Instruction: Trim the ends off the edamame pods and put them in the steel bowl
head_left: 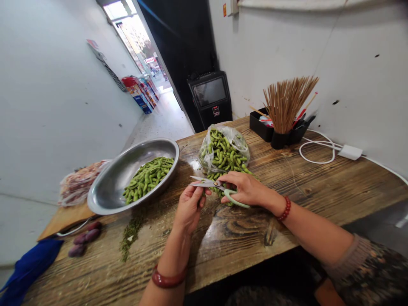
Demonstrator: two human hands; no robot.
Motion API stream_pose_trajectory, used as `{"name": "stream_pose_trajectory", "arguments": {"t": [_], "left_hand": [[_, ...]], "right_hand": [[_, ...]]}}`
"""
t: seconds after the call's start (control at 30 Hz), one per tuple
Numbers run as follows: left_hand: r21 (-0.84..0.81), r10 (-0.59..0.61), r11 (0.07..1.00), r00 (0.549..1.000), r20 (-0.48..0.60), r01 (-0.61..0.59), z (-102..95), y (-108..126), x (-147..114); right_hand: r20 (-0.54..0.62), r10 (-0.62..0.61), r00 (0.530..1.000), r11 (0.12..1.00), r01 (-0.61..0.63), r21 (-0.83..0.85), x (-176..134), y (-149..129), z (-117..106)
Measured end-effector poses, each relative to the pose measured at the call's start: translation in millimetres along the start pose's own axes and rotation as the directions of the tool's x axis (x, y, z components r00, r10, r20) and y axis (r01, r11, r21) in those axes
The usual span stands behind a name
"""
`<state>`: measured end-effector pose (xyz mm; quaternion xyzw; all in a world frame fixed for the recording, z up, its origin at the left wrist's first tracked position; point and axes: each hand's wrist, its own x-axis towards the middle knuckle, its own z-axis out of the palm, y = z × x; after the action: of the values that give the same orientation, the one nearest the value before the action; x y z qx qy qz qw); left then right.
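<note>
My right hand grips a pair of scissors by the pale green handles, and the blades are parted and point left. Just under the blades is my left hand, its thumb and fingers pinched together; what they hold is hidden. Beyond both hands, a clear plastic bag lies with its mouth open, and green edamame pods spill from it onto the wooden table. To the left, a wide steel basin sits tilted in view, with a heap of edamame pods inside.
Green trimmings lie in front of the basin. Purple-red bulbs, a blue cloth and a bagged pinkish food are at the left. At the back right stand skewers in a black holder, beside a white cable with an adapter.
</note>
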<state>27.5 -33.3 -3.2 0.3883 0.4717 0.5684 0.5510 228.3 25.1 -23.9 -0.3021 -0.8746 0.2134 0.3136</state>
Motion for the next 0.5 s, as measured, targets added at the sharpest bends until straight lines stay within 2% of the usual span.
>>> {"name": "stream_pose_trajectory", "arguments": {"t": [0.17, 0.5], "left_hand": [[0.034, 0.045, 0.998, 0.999, 0.031, -0.046, 1.4, -0.4, -0.2], [0.077, 0.057, 0.995, 0.997, 0.060, -0.062, -2.3, 0.7, 0.8]], "right_hand": [[-0.011, -0.020, 1.000, 1.000, 0.020, 0.021, -0.2, -0.9, 0.5], [-0.011, -0.039, 0.999, 0.996, 0.040, 0.077, 2.8, 0.5, -2.4]]}}
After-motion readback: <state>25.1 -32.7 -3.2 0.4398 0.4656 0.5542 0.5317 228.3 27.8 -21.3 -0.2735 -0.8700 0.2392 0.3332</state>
